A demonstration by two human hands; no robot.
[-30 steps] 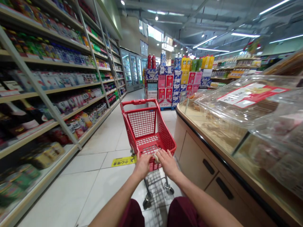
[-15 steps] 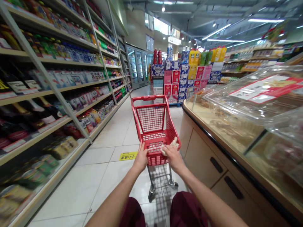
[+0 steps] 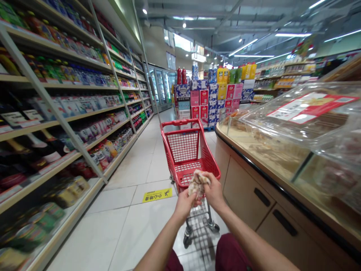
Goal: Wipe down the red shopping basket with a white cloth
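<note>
A crumpled, off-white cloth with brownish stains (image 3: 197, 181) is held between my two hands, just over the near edge of the red shopping cart (image 3: 184, 160). My left hand (image 3: 186, 203) pinches its lower left part. Closed on its right side is my right hand (image 3: 213, 190). The cart's plastic basket holds nothing that I can see, and its near rim is partly hidden behind the cloth and hands. Below it show grey metal legs and black casters (image 3: 187, 237).
Drink shelves (image 3: 84, 107) line the left side. On the right stands a wooden counter (image 3: 251, 180) with clear food packages (image 3: 304, 116) on top. Stacked drink cartons (image 3: 203, 102) block part of the aisle ahead. A yellow sign (image 3: 157, 195) lies on the tiled floor.
My left hand has let go of the cart's rim and taken hold of the cloth. My right hand has lifted the cloth off the rim. The view has shifted slightly.
</note>
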